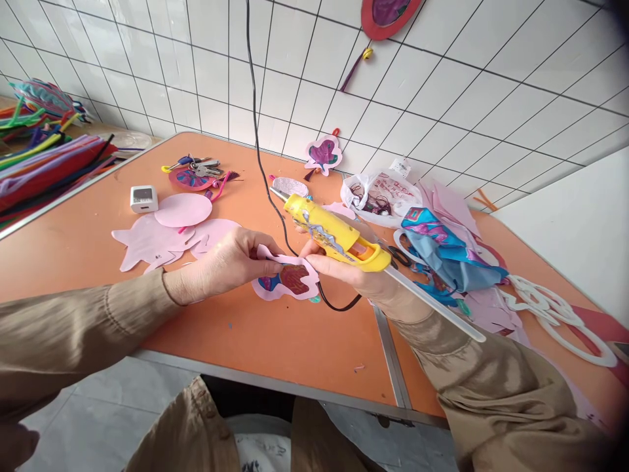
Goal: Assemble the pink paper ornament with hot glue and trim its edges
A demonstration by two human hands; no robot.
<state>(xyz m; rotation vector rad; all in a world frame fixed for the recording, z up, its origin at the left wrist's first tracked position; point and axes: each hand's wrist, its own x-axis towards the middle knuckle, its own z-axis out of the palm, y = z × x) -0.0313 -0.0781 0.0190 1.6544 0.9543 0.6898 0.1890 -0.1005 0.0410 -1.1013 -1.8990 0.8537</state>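
My left hand (236, 262) is closed, pinching the upper left edge of a pink foam cutout (265, 290) with a wavy outline. Blue and brown-red patterned fabric shows within its pink border. Across my right hand (339, 267) lies a yellow hot glue gun (334, 233), its metal nozzle pointing up and left and a clear glue stick (437, 305) poking out of its back. The thumb and fingertips of that hand also meet the cutout's upper right edge. Most of the right fingers are hidden behind the gun. A black cord (256, 118) hangs down behind the cutout.
Pink foam pieces (147, 242) and a white adapter (144, 199) lie left on the orange table (236, 334). Keys (201, 167) sit farther back. To the right are a plastic bag (393, 190), blue fabric (447, 255) and white cutout rings (550, 301). A tiled wall (206, 72) stands behind.
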